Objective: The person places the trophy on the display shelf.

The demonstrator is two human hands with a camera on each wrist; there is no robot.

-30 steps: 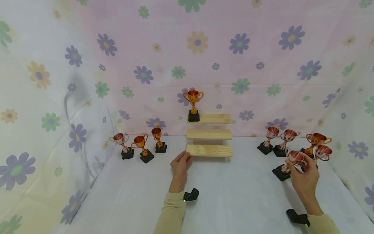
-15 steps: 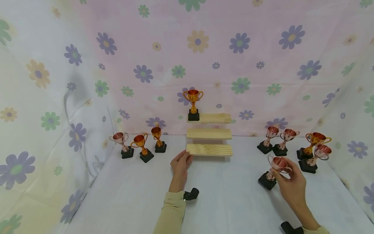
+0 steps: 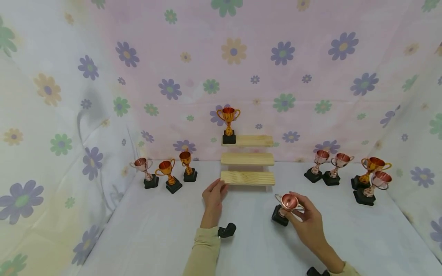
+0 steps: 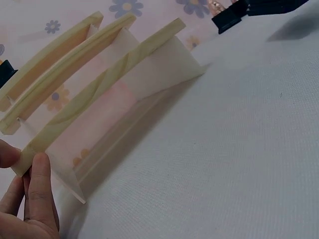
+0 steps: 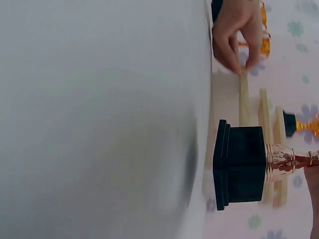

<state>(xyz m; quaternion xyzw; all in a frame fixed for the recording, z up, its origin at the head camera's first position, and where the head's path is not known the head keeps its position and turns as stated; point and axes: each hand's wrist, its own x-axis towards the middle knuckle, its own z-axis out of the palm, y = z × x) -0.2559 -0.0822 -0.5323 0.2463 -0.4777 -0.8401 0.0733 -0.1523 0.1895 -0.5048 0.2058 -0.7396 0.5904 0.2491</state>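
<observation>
Right hand: the right hand (image 3: 309,222) is wrapped around a small pink trophy (image 3: 287,205), taken at the cup and stem, with the black base hanging clear of the table.
Trophy position: it is held in front of the wooden steps (image 3: 247,178), a little to their right and nearer the person.
Left hand: the left hand (image 3: 213,195) is pressed against the left end of the lowest step; in the left wrist view a thumb and fingers (image 4: 41,179) are seen pinching that end.
Handling, as judged: the trophy is taken to be light and stiff, probably plated plastic with a heavier base, so it is likely to tip if set down crooked. The shiny cup may be slippery; the stem just above the base (image 5: 239,164) is judged the surest place for a grip.
Steps: three tiers are seen; one gold trophy (image 3: 228,124) stands at the left end of the top tier, and the two lower tiers hold nothing.
Beyond the left hand: three trophies (image 3: 166,174) stand on the table.
Beyond the right hand: four more trophies (image 3: 345,172) stand in a loose cluster.
</observation>
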